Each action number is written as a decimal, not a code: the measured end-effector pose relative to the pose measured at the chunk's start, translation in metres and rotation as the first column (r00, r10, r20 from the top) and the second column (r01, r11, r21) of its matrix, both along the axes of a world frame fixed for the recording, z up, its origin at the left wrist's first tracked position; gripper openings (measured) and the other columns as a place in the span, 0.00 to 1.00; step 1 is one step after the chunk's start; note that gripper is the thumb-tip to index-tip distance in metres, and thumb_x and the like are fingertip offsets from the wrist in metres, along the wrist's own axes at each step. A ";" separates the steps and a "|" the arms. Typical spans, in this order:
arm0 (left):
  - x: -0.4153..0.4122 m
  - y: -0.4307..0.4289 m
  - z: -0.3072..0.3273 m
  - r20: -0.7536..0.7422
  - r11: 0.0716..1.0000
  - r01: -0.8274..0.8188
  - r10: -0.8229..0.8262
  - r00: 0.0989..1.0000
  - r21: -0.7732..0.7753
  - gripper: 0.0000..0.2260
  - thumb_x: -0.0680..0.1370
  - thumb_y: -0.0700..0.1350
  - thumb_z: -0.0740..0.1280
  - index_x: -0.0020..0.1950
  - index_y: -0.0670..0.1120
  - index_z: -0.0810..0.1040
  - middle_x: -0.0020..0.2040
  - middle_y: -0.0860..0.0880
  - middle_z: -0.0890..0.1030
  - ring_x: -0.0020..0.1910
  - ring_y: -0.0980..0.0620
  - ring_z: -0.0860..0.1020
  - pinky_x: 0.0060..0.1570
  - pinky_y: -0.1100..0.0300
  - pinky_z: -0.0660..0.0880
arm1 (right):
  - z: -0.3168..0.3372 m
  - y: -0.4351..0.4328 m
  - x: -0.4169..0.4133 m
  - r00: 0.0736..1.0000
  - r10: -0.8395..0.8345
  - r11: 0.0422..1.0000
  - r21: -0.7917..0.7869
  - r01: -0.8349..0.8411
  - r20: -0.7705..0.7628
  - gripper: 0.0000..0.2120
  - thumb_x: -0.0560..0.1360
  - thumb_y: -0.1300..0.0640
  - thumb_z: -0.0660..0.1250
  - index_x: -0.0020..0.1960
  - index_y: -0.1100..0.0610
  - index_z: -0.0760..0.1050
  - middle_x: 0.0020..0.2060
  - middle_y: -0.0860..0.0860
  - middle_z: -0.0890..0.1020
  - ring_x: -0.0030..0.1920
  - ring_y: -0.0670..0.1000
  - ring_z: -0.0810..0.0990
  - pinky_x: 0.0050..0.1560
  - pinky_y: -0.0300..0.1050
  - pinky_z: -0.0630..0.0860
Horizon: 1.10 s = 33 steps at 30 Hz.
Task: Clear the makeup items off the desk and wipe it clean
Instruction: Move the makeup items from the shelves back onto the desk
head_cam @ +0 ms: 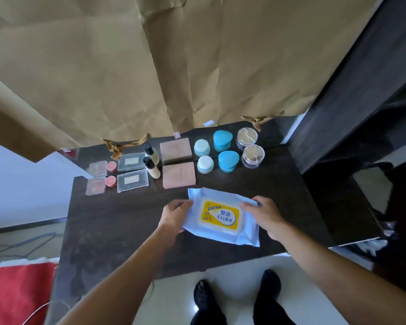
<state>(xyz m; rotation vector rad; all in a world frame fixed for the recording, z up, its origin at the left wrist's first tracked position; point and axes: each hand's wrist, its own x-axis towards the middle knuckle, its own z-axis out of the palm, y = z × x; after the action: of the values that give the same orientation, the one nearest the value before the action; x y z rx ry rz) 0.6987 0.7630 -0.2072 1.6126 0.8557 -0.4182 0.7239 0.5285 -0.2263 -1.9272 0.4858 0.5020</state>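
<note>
A: Two big things: brown paper (150, 66) hung at the back, dark surface (127, 219) below it. Next largest?
B: Blue wipes pack (220, 214), near middle, yellow lid up. Left hand (175, 216) and right hand (266, 214) each grip one end, fingers curled round its edges.
A: Makeup?
B: Back row, well apart from the pack: pink box (178, 175), blue jar (228, 161), clear jar (253, 156), white jar (205, 164), bottle (152, 168), small pink pot (110, 181).

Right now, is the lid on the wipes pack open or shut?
Shut: the yellow lid lies flat against the wipes pack, with no wipe sticking out.
</note>
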 end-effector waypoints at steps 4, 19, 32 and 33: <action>0.035 -0.055 0.020 0.018 0.985 -0.026 0.030 0.999 -0.171 0.04 0.77 0.45 0.67 0.49 0.45 0.78 0.43 0.46 0.81 0.40 0.48 0.79 0.43 0.49 0.80 | 0.007 -0.066 0.013 0.990 -0.125 0.987 0.094 0.131 -0.062 0.10 0.70 0.56 0.72 0.36 0.59 0.74 0.34 0.57 0.78 0.36 0.53 0.76 0.36 0.44 0.69; 0.074 -0.264 -0.046 0.121 0.994 -0.103 0.106 0.987 -0.028 0.14 0.72 0.29 0.64 0.56 0.38 0.77 0.46 0.43 0.78 0.40 0.49 0.75 0.37 0.60 0.73 | -0.028 -0.241 -0.007 0.947 -0.042 0.972 0.208 0.113 -0.318 0.14 0.70 0.62 0.73 0.54 0.61 0.76 0.47 0.61 0.83 0.46 0.60 0.83 0.42 0.51 0.81; 0.056 -0.294 -0.047 0.155 0.758 0.334 -0.493 0.856 0.561 0.19 0.76 0.38 0.63 0.68 0.43 0.71 0.67 0.43 0.68 0.65 0.43 0.70 0.62 0.56 0.68 | -0.038 -0.245 -0.006 0.897 0.395 0.913 -0.018 -0.406 -0.199 0.22 0.76 0.44 0.64 0.59 0.61 0.69 0.32 0.53 0.77 0.30 0.52 0.80 0.30 0.46 0.74; 0.049 -0.294 -0.050 0.145 0.721 0.343 -0.522 0.841 0.602 0.20 0.77 0.40 0.64 0.69 0.44 0.70 0.68 0.43 0.67 0.66 0.43 0.68 0.63 0.54 0.68 | -0.037 -0.245 -0.007 0.892 0.410 0.903 -0.048 -0.426 -0.192 0.24 0.76 0.43 0.63 0.60 0.62 0.69 0.31 0.51 0.77 0.28 0.48 0.78 0.30 0.46 0.74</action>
<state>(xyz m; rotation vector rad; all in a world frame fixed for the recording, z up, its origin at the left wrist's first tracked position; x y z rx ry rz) 0.7477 0.4688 -0.2570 2.3777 0.3443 -0.2358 0.7164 0.2838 -0.2638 -2.0904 0.2001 0.9529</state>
